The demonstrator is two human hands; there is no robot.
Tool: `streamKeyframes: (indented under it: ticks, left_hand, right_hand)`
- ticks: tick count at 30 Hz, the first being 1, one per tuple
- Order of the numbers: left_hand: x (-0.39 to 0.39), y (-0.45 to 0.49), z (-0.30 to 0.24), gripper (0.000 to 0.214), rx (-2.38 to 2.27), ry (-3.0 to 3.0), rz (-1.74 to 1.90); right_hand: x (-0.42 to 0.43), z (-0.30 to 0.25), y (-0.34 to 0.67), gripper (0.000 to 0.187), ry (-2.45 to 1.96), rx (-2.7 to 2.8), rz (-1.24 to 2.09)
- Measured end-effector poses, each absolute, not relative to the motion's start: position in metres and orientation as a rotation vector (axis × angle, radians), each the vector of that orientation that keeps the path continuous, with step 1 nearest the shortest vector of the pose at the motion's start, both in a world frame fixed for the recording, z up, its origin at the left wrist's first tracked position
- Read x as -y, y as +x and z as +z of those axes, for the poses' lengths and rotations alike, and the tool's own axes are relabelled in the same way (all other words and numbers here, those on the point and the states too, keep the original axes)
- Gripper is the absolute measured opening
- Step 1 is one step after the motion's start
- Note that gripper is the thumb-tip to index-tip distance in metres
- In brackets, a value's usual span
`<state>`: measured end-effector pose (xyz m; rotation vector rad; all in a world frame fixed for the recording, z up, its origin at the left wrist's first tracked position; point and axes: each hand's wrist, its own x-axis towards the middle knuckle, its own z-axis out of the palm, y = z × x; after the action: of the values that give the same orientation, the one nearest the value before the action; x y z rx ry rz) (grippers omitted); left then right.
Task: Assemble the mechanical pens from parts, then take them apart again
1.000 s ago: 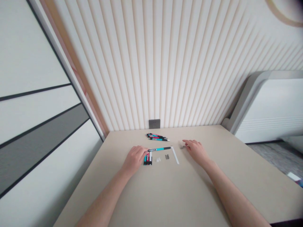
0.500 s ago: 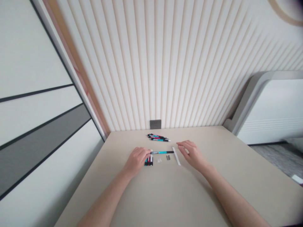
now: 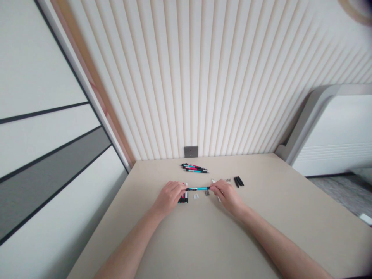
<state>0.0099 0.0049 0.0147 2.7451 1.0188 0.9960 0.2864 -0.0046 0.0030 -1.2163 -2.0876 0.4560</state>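
Closest to me, my left hand (image 3: 170, 197) and my right hand (image 3: 228, 195) are both closed on the teal-and-black pen (image 3: 197, 188), with the fingers of each curled around one end of it. The left hand has the left end and the right hand has the right end, so the pen spans the gap between them and neither hand is clearly nearer to it. Its long axis runs almost straight across my view, side to side, roughly in line with the far edge of the bench (image 3: 232, 240). I cannot tell whether it is lifted clear of the surface. Tucked against my left hand is a small cluster of black, red and white pen parts (image 3: 183, 198), partly hidden by my fingers. Just below the pen lie two small white pieces (image 3: 196, 196) and, a little to their right, some small dark pieces (image 3: 206, 192). A thin white strip (image 3: 213, 181) runs under my right hand, with its end showing above my fingers. Beyond that hand are small grey bits (image 3: 228, 180) and several black tubes (image 3: 238, 181). Farther off, a bundle of pens (image 3: 194, 168) lies side by side near the back edge, below a grey wall socket (image 3: 191, 151) in the ribbed wall panel (image 3: 203, 77).
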Motion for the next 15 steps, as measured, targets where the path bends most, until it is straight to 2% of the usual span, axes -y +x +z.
streamKeyframes:
  ticks: [15]
  left_hand:
    - [-0.0056,0.0096,0.0120,0.020,-1.092,2.742,0.952]
  right_hand:
    - [0.0122,0.0037,0.2777,0.039,-1.261,2.018,0.580]
